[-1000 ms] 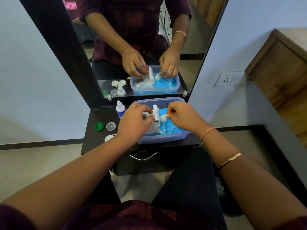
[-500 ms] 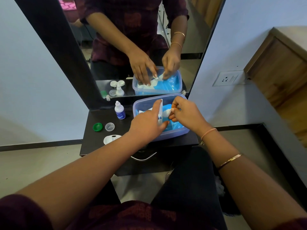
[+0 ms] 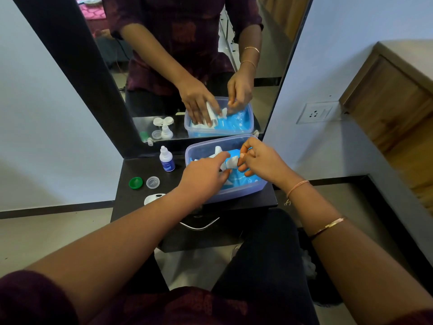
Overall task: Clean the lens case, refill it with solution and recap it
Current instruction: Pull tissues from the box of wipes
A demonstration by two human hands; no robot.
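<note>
Translucent glossy plastic tub (image 3: 236, 194); matt black shelf (image 3: 140, 170); smooth white plastic bottle (image 3: 166, 159); soft white wipe (image 3: 230, 163).

We're in a home here, a bedroom or dressing corner by the look of it: a tall black-framed mirror (image 3: 194, 66) stands against a pale wall above a small dark worktop (image 3: 140, 170) with a chrome drawer handle (image 3: 199, 225). There's a wall socket (image 3: 316, 112) to the right, wooden furniture (image 3: 386, 99) beside it, and pink patterned bedding (image 3: 90, 7) showing in the reflection. On the worktop sit a solution bottle (image 3: 166, 159) and loose lens-case caps (image 3: 144, 182).
</note>
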